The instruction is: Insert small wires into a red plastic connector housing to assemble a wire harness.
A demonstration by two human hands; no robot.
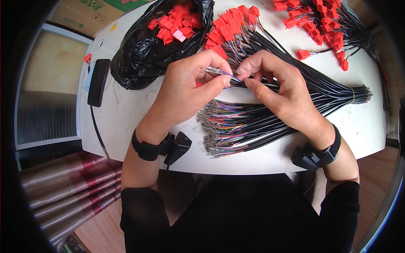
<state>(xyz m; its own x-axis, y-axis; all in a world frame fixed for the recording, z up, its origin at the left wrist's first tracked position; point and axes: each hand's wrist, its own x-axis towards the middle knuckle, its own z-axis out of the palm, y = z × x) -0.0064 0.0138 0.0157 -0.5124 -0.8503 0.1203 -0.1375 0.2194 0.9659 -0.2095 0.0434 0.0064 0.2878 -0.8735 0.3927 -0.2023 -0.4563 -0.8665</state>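
Observation:
My left hand (179, 88) is closed, thumb and fingers pinching thin wires (226, 74) with metal crimp terminals (212, 70) at their tips. A bit of red shows beneath its fingers, too hidden to name. Facing it, my right hand (289, 88) pinches the same wires farther along, near the black sheath. Below both hands lies a bundle of black cables (253, 137) with loose coloured wires and metal terminals at the left end. Behind them fans another part of the bundle, its cables ending in red plastic connectors (228, 29). A tie (352, 95) gathers the cables at the right.
A black plastic bag (133, 61) holding loose red connectors (173, 27) stands at the back left. A phone (98, 82) and a short black cable (98, 130) lie along the left edge. More red-ended cables (329, 25) fill the back right of the white table (185, 162).

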